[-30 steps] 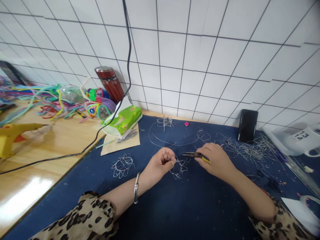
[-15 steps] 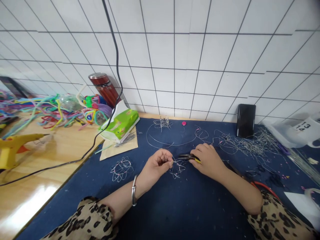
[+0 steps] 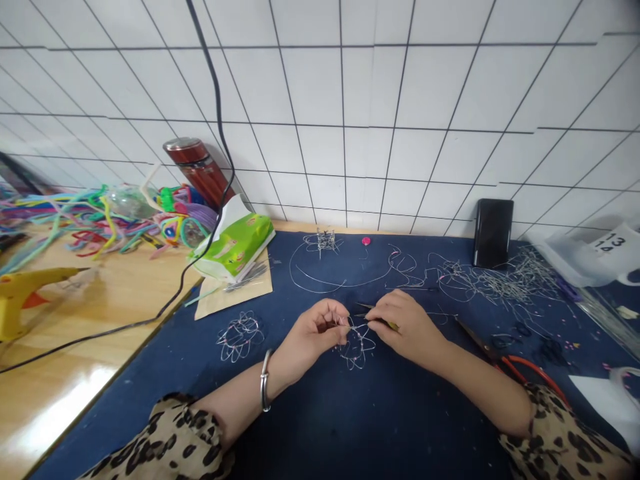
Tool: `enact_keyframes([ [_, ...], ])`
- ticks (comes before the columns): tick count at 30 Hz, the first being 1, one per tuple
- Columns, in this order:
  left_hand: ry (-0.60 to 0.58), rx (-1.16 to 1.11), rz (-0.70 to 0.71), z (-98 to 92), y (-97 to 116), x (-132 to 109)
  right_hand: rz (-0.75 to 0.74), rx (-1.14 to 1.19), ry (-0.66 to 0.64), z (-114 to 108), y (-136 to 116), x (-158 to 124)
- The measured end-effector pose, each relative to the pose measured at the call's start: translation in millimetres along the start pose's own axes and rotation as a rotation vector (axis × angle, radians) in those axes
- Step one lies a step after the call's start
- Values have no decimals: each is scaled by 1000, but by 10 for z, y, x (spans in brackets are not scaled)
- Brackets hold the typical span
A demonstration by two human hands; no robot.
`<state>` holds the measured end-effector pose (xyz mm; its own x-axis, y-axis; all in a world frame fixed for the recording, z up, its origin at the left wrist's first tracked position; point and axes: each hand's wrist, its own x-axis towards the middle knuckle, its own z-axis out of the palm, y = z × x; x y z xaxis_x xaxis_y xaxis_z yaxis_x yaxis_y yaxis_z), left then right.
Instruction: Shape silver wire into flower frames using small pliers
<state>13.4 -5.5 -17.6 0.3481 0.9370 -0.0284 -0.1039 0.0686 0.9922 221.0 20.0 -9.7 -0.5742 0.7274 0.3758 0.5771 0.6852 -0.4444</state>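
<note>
My left hand (image 3: 325, 328) pinches a flower-shaped wire piece (image 3: 356, 353) of silver loops, which hangs below the fingertips over the dark blue mat (image 3: 400, 427). Just right of it, my right hand (image 3: 403, 320) is closed around pliers (image 3: 363, 310); the dark jaws point left and look parted, while the yellow handles are mostly covered by the palm. The right thumb and index fingertips come close to the wire loops; whether they touch cannot be made out. A similar looped wire piece (image 3: 240, 337) lies left of my left wrist.
Tangled wire (image 3: 520, 283) and a black phone-like slab (image 3: 493, 233) are at the back right. Red-handled scissors (image 3: 530, 373) lie beside my right forearm. A green tissue pack (image 3: 235, 247), a yellow glue gun (image 3: 25, 293) and a black cable (image 3: 173, 300) occupy the left side.
The wire piece has turned, its loops spreading more openly below my left fingers. My right hand has shifted slightly left, with its fingertips nearer the wire and the pliers' jaws more parted.
</note>
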Motion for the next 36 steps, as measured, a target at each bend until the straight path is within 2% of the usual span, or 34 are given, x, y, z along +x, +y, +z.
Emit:
enact_keyframes([
  [8, -61, -136, 38, 89, -24, -41, 9, 155, -171, 14, -177, -21],
  [15, -60, -57, 14, 71, -26, -33, 69, 207, -162, 49, -138, -24],
  [18, -74, -12, -18, 51, -13, -35, 40, 169, -177, 19, -130, -18],
  [21, -55, 27, -3, 37, -7, -39, -6, 58, -184, -77, -97, -10],
  [26, 14, 82, 35, 13, -11, -35, 137, -469, -157, -199, 79, -44],
  [30, 75, 93, 63, 2, 4, -27, 88, -593, -224, -153, 154, -68],
  [36, 160, 109, 83, 1, 12, -22, 133, -675, -189, -60, 146, -24],
])
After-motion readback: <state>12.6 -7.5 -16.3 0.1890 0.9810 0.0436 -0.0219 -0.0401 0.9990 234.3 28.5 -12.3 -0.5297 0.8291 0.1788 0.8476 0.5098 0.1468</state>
